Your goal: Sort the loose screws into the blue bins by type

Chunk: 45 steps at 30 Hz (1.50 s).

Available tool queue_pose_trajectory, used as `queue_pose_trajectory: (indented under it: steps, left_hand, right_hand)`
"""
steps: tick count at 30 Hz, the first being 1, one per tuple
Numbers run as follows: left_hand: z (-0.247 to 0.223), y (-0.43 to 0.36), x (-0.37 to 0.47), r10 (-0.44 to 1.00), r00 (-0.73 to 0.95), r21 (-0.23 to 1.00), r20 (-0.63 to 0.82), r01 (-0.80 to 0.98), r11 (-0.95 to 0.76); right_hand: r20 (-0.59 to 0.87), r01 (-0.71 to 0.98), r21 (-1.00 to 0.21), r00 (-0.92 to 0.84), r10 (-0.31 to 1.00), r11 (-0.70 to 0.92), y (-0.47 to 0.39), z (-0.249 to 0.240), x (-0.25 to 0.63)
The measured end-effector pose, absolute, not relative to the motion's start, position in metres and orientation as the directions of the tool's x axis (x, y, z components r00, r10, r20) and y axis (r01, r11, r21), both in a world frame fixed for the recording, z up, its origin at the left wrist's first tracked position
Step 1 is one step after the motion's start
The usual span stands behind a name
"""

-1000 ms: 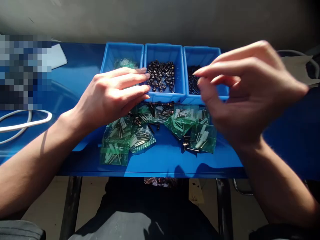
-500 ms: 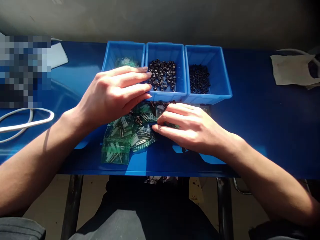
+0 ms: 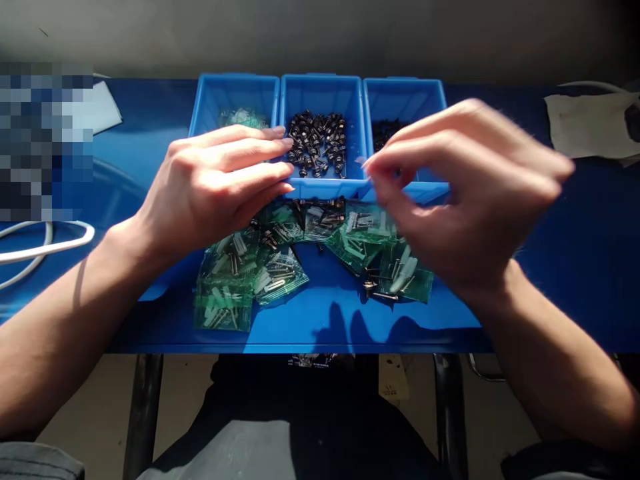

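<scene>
My left hand (image 3: 215,177) lies with its fingers stretched out over the front wall between the left blue bin (image 3: 197,107) and the middle blue bin (image 3: 325,187). Thumb and index finger of my right hand (image 3: 465,187) are pinched together in front of the right blue bin (image 3: 405,90); whatever they hold is too small to make out. Black screws with washers (image 3: 317,137) fill the middle bin's floor. Dark screws (image 3: 385,130) in the right bin are partly hidden by the right hand. Small clear green packets (image 3: 283,273) of screws and white plugs lie below the bins.
Loose screws (image 3: 383,292) lie on the blue table (image 3: 300,327) by the right-hand packets. A white cable (image 3: 75,233) loops at the left, near a white sheet (image 3: 103,110). On the far right is a pale cloth-like piece (image 3: 585,127).
My right hand has risen from the packets to the front of the right bin, fingers now pinched, uncovering packets on the right. My left hand stays on the bins.
</scene>
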State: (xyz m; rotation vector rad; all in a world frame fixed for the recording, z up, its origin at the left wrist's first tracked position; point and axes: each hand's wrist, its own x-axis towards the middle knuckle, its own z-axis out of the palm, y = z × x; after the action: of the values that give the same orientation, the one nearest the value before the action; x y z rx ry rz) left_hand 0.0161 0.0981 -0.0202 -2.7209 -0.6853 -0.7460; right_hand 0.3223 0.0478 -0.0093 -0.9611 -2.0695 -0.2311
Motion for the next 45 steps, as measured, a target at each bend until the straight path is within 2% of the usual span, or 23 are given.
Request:
queue_pose_trajectory:
  steps: [3,5,7,9,12,14,20,27,29,31,34,36,38,40,43,45]
  left_hand:
    - [-0.021,0.098,0.016,0.345,0.776,-0.106,0.528,0.463,-0.880]
    - [-0.021,0.098,0.017,0.326,0.776,-0.110,0.540,0.449,-0.887]
    - [-0.021,0.098,0.018,0.327,0.767,-0.109,0.552,0.455,-0.884]
    - [-0.022,0.097,0.018,0.327,0.762,-0.113,0.559,0.461,-0.880]
    - [-0.022,0.097,0.018,0.325,0.768,-0.121,0.552,0.460,-0.880]
    - [-0.022,0.097,0.018,0.329,0.769,-0.125,0.549,0.464,-0.877]
    - [-0.024,0.098,0.019,0.332,0.761,-0.133,0.557,0.477,-0.869]
    - [-0.022,0.097,0.018,0.367,0.761,-0.119,0.534,0.498,-0.859]
    - [-0.022,0.097,0.019,0.395,0.758,-0.113,0.518,0.519,-0.847]
    - [-0.022,0.097,0.019,0.399,0.754,-0.102,0.522,0.520,-0.848]
    - [-0.021,0.097,0.020,0.400,0.735,-0.039,0.548,0.501,-0.865]
    - [-0.020,0.096,0.020,0.436,0.722,0.011,0.537,0.511,-0.860]
    - [-0.020,0.095,0.021,0.466,0.715,0.037,0.522,0.527,-0.849]
    - [-0.020,0.095,0.021,0.465,0.714,0.042,0.524,0.523,-0.851]
    - [-0.022,0.095,0.022,0.454,0.715,0.030,0.531,0.520,-0.853]
    - [-0.022,0.095,0.021,0.438,0.723,-0.008,0.534,0.522,-0.853]
  right_hand:
    - [0.756,0.849,-0.086,-0.285,0.588,0.522,0.062,-0.008,0.337]
    - [0.748,0.822,0.003,-0.380,0.544,0.570,0.066,-0.010,0.341]
    - [0.715,0.690,0.071,-0.539,0.446,0.721,0.063,-0.011,0.337]
    - [0.613,0.503,0.101,-0.711,0.345,0.858,0.054,-0.012,0.327]
    - [0.420,0.335,0.149,-0.873,0.247,0.931,0.041,-0.014,0.310]
    - [0.371,0.316,0.175,-0.899,0.235,0.932,0.035,-0.017,0.304]
    - [0.396,0.368,0.115,-0.869,0.298,0.922,0.029,-0.024,0.301]
    - [0.374,0.290,0.300,-0.912,0.168,0.909,0.025,-0.023,0.299]
    - [0.441,0.283,0.249,-0.885,0.152,0.926,0.027,-0.022,0.301]
    - [0.549,0.297,0.074,-0.809,0.210,0.952,0.029,-0.021,0.303]
    - [0.685,0.415,-0.232,-0.573,0.450,0.880,0.037,-0.018,0.309]
    - [0.741,0.575,-0.311,-0.352,0.572,0.757,0.045,-0.017,0.315]
    - [0.778,0.722,-0.284,-0.211,0.592,0.631,0.054,-0.016,0.324]
    - [0.809,0.770,-0.201,-0.218,0.547,0.605,0.061,-0.015,0.333]
    - [0.780,0.641,-0.006,-0.477,0.405,0.767,0.061,-0.012,0.339]
    - [0.649,0.529,0.085,-0.673,0.355,0.845,0.054,-0.011,0.336]
